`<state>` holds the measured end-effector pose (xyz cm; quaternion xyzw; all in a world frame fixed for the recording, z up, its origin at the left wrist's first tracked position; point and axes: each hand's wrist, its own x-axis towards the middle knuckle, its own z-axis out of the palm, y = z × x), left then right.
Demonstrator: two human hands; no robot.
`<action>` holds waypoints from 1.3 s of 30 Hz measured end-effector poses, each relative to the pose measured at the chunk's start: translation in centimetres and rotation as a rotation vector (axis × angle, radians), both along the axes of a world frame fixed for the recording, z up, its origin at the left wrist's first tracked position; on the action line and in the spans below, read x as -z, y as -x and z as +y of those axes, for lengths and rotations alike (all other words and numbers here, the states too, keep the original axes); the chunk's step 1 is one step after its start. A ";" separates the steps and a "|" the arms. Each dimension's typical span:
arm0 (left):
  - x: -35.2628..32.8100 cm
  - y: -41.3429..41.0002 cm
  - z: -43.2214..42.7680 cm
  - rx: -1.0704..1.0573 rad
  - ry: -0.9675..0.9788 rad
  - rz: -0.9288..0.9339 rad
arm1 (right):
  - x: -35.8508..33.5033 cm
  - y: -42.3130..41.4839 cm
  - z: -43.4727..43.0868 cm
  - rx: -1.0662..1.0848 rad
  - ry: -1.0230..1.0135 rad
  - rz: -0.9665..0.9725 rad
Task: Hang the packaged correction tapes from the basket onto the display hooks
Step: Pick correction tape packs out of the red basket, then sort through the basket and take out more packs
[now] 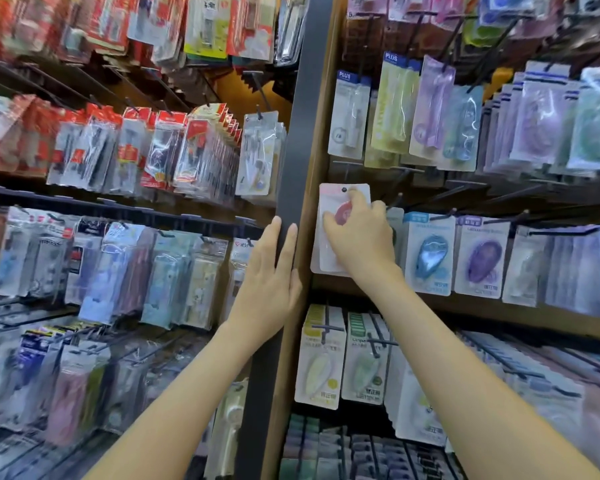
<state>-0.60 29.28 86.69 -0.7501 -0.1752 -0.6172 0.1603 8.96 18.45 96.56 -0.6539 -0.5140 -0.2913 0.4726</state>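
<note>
Correction tape pack (pixel 329 199) looks light, stiff, slick: pinch its card edge. Your right grip (pixel 359 233) clasps it; left grip (pixel 274 271) lies flat against the post (pixel 293 150).

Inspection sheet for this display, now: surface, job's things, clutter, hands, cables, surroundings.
Surface: wooden panel with rows of black hooks, most of them loaded.
Job's things: pink pack held against the panel, its hole at a hook tip; basket not in view.
Clutter: nothing seen.
Hands: right hand grips the pink pack; left hand lies flat on the dark post.
Cables: nothing seen.
Surroundings: blue pack and purple pack hang to the right; blurred red-carded packs hang left of the post.
</note>
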 end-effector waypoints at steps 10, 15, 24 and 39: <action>0.5 0.0 0.0 0.003 -0.120 -0.061 | 1.5 -1.1 1.0 0.132 0.290 0.048; 4.6 0.8 -2.7 -0.004 -0.016 -0.121 | 6.2 0.0 -2.0 0.157 0.135 -0.166; 31.3 3.8 -17.5 0.130 0.496 0.168 | 38.4 -0.6 -15.4 -0.222 0.393 -0.091; 92.7 5.3 -39.7 -0.280 1.649 1.043 | 103.3 -3.6 -39.7 -0.124 1.331 0.653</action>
